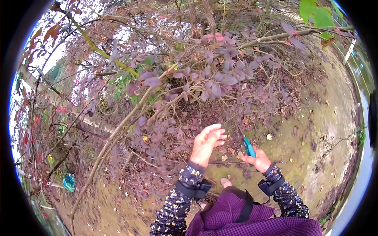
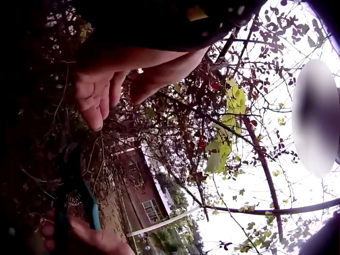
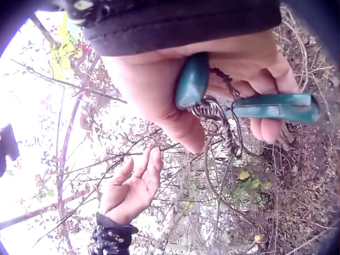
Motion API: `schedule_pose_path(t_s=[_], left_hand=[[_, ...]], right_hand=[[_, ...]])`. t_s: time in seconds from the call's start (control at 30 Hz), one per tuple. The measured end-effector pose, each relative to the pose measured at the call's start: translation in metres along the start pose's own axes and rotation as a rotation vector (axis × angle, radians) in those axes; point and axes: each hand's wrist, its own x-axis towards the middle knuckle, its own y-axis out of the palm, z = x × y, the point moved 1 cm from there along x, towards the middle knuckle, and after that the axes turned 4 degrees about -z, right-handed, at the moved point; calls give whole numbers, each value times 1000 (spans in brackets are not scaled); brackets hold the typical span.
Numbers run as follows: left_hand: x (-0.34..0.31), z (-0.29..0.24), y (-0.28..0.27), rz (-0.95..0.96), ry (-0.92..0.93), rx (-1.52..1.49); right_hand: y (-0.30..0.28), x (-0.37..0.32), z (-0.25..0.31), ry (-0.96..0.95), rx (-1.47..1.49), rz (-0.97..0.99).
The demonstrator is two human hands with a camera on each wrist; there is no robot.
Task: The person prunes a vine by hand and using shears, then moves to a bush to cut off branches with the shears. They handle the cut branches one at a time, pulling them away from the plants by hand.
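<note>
My right hand [image 1: 256, 159] grips teal-handled pruning shears [image 1: 248, 147], their dark blades pointing up toward thin twigs. In the right wrist view the fingers [image 3: 265, 79] curl round the teal handles [image 3: 276, 108] with a coiled spring between them. My left hand [image 1: 207, 141] is held out with fingers relaxed and holds nothing, just left of the shears, below a shrub of purple leaves [image 1: 220, 78]. The left wrist view shows the left hand's fingers [image 2: 95, 98] hanging loose above the shears [image 2: 87, 199]. In the right wrist view the left hand [image 3: 130, 188] reaches among thin twigs.
Long bare branches [image 1: 118, 129] arch from the lower left up to the shrub. Mossy ground [image 1: 307, 141] strewn with fallen leaves lies to the right. A teal scrap [image 1: 69, 182] lies at the lower left. A brick building [image 2: 141, 188] shows behind the branches.
</note>
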Motion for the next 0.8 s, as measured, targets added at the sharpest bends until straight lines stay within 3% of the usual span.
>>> schedule_pose_path(t_s=[0.07, 0.2, 0.3, 0.33, 0.4, 0.47, 0.53, 0.6, 0.63, 0.73, 0.77, 0.8], left_hand=[[33, 12, 8, 50, -126, -344], [103, 38, 13, 34, -256, -565], [141, 38, 22, 32, -233, -744], [150, 38, 27, -66, -240, -827], [168, 43, 23, 8, -177, -982], [163, 41, 21, 36, -149, -1017], [159, 54, 12, -32, -122, -940], [148, 66, -2, -134, -179, -810], [141, 70, -6, -160, -185, -785], [123, 71, -12, -189, -163, -754], [120, 64, -12, -204, -160, -711], [119, 61, -14, -219, -156, -670]], right_hand=[[-10, 6, -7, -9, 45, -29], [-38, 7, 43, -69, -83, -63], [-67, 23, 74, -170, -201, -148], [-77, 30, 85, -208, -246, -162], [-91, 53, 96, -271, -320, -165], [-102, 77, 112, -226, -519, -77], [-103, 104, 108, -239, -496, -24], [-94, 121, 112, -370, -247, 210], [-81, 115, 136, -174, -536, 164], [-57, 125, 146, -187, -763, 311], [-61, 167, 111, -270, -821, 443], [-71, 216, 70, -279, -539, 496]])
